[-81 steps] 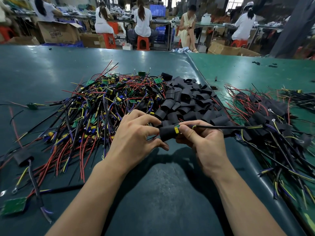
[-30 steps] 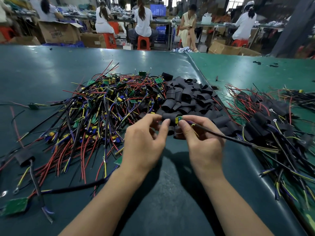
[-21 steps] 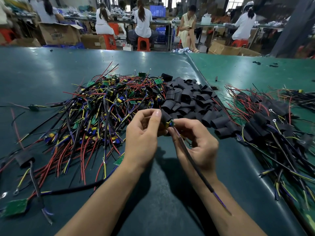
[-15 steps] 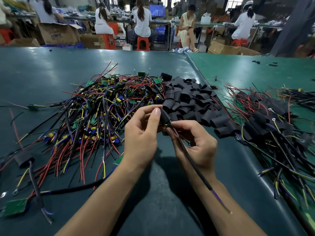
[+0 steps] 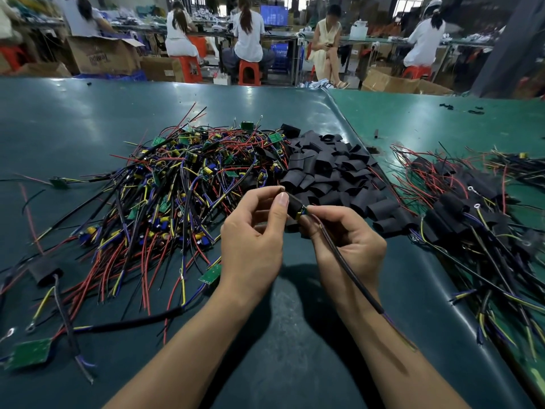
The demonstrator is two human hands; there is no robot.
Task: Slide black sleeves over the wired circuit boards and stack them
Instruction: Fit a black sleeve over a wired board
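The left hand (image 5: 250, 240) is pinching a black sleeve (image 5: 295, 206) between thumb and fingers, and the right hand (image 5: 345, 243) is gripping the wired circuit board (image 5: 303, 210) at the sleeve's mouth, above the near middle of the table (image 5: 73, 119). The board's black cable (image 5: 348, 270) is lying across the right palm and wrist. Behind the hands a pile of loose sleeves (image 5: 333, 172) is lying at the table's middle, touching a heap of unsleeved wired boards (image 5: 177, 190) on its left. Toward the right edge the finished sleeved boards (image 5: 466, 216) are lying in a stack. A single green board (image 5: 28, 352) is lying at the near left corner.
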